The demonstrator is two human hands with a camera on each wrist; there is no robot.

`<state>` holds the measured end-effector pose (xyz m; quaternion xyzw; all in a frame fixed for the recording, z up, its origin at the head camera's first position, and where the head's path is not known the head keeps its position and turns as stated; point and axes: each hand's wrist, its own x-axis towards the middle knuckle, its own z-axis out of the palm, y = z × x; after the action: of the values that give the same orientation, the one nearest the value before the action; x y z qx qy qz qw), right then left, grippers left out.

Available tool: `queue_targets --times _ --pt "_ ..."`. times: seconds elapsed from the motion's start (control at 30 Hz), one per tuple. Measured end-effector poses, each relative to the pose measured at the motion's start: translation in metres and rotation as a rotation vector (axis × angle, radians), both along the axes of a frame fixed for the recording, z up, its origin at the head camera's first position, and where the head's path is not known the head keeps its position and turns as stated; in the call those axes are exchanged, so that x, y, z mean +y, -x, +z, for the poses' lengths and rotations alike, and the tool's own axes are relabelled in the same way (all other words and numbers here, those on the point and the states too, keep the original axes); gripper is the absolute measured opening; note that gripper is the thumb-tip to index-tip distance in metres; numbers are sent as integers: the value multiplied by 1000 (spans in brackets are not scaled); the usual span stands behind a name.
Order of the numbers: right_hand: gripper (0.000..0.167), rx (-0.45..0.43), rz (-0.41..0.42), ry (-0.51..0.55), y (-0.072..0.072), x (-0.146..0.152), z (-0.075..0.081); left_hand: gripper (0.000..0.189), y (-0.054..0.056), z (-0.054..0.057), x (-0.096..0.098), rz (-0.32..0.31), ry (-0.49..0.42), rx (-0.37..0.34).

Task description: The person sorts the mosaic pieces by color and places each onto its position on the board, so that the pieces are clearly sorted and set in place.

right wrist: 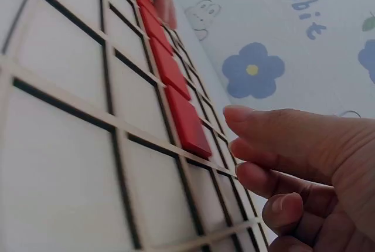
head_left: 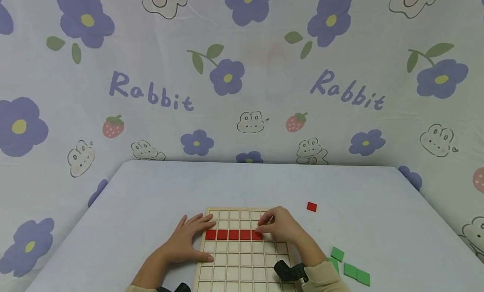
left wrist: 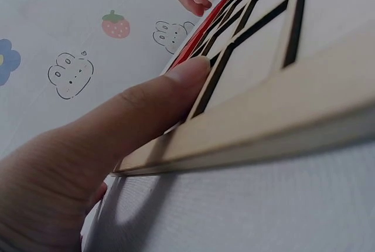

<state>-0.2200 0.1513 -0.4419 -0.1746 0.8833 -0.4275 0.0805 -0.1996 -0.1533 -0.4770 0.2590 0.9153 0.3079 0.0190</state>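
Observation:
A wooden grid board [head_left: 232, 273] lies in the front middle of the table. Several red square tiles [head_left: 233, 234] fill a row of its cells from the left edge, side by side. My left hand [head_left: 185, 239] rests on the board's left edge with fingers spread, its thumb [left wrist: 190, 73] on the frame. Over the row's right end is my right hand [head_left: 282, 225], its fingers loosely bent. In the right wrist view its thumb and fingertips [right wrist: 237, 114] hold nothing and stand just apart from the last red tile [right wrist: 190, 126].
A single red tile [head_left: 311, 206] lies on the table beyond the board's right side. Several green tiles [head_left: 350, 270] lie to the right, one partly hidden by the right sleeve [head_left: 325, 278]. A patterned cloth [head_left: 264, 86] hangs behind the table.

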Motion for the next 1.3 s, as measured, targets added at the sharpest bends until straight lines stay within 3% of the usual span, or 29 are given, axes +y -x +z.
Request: queue_targets --times 0.57,0.97,1.3 --pt "31 -52 -334 41 12 48 11 88 0 0 -1 -18 -8 9" --pt "42 -11 -414 26 20 76 8 88 0 1 0 -21 -3 19" --pt "57 -103 -460 -16 19 93 4 88 -1 0 -1 -18 6 13"
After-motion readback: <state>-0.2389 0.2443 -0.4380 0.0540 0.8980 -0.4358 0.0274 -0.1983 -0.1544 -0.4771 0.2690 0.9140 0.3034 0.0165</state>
